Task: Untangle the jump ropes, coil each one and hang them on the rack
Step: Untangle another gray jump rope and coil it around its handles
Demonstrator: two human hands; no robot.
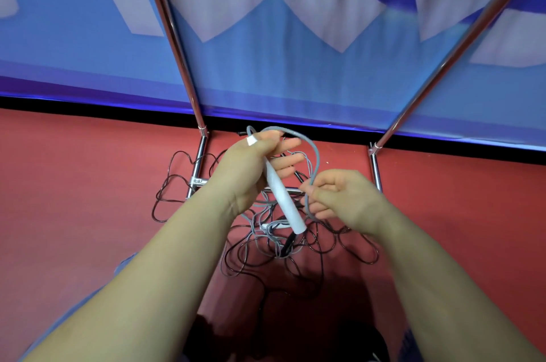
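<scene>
The left hand (251, 172) has its thumb and forefinger closed around the upper end of a white handle (283, 199), while its other fingers (291, 161) stick out loosely to the right, not touching the handle. The handle slants down and to the right from that grip, its free lower end hanging between the two wrists. From the top of the handle, just above the left thumb, a grey cord (315, 152) arches over the spread fingers and curves down into the right hand (342, 199). That hand is curled nearly shut, pinching the cord between thumb and fingertips, with the cord running on below the pinch. Under both hands, on the red floor (88, 184), lies a tangle of ropes (274, 237): thin grey loops in the middle with a second white handle (276, 225) among them, and thin black cord (171, 187) looping out to the left, to the right and toward the person. Beyond the fingers stands the rack (198, 166), its chrome base bars on the floor and two poles rising to either side in front of a blue and white banner (266, 66).
</scene>
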